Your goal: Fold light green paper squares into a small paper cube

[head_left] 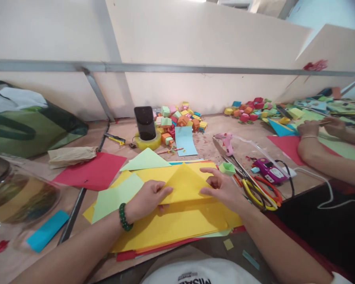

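Note:
Before me is a yellow paper sheet (185,187) whose upper part rises to a triangular point. My left hand (149,199), wearing a green bead bracelet, pinches its left side, thumb on top and fingertips showing below. At the right side, my right hand (221,187) has its thumb over the paper edge, with index finger stretched out and fingers apart. Beneath lies a stack of yellow paper (171,232) with red and orange sheets under it. Light green paper sheets (116,196) lie to the left, a folded one (148,159) behind them.
A phone (144,122) stands in a tape roll (149,142) beside piled paper cubes (180,118). On the right are a pink glue gun (227,144), scissors (254,193), a purple power strip (270,170) and another person's hands (309,132). Red paper (90,171) and a bag (26,126) lie left.

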`<state>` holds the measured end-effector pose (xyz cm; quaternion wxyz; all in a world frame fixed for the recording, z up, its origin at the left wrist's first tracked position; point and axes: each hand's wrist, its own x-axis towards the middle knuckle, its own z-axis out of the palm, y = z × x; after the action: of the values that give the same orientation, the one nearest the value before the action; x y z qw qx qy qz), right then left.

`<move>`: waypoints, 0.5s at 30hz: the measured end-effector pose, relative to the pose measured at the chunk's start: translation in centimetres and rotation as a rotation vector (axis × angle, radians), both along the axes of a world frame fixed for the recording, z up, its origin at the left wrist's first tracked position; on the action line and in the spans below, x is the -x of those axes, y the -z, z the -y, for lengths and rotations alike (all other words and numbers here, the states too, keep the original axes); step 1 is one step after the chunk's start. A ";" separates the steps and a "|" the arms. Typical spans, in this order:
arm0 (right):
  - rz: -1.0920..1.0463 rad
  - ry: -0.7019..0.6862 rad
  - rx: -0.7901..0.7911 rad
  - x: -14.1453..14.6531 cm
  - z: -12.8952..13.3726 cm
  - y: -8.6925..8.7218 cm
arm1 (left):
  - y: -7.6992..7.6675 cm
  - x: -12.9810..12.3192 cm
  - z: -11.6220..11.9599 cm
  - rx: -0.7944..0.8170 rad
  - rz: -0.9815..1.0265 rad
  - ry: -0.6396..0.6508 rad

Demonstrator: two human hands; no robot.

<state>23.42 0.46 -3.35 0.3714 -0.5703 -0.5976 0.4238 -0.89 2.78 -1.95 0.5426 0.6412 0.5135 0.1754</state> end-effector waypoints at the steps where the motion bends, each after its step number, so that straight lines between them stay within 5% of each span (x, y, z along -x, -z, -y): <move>1: 0.003 0.015 -0.015 -0.1 0.1 0.0 | 0.1 0.1 0.0 -0.016 -0.017 0.007; 5: 0.000 -0.018 -0.045 0.2 0.6 -0.3 | -0.1 0.4 -0.4 -0.111 -0.055 0.064; 9: 0.047 -0.119 -0.038 1.0 1.6 -1.0 | -0.3 0.4 -0.8 -0.079 0.153 0.138; 15: 0.167 -0.203 0.021 1.8 2.7 -0.9 | -0.1 0.1 -0.1 0.003 0.215 0.012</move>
<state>21.66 -2.24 -2.50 0.2694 -0.5441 -0.6766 0.4166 -1.00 2.90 -1.85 0.5964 0.6212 0.4485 0.2391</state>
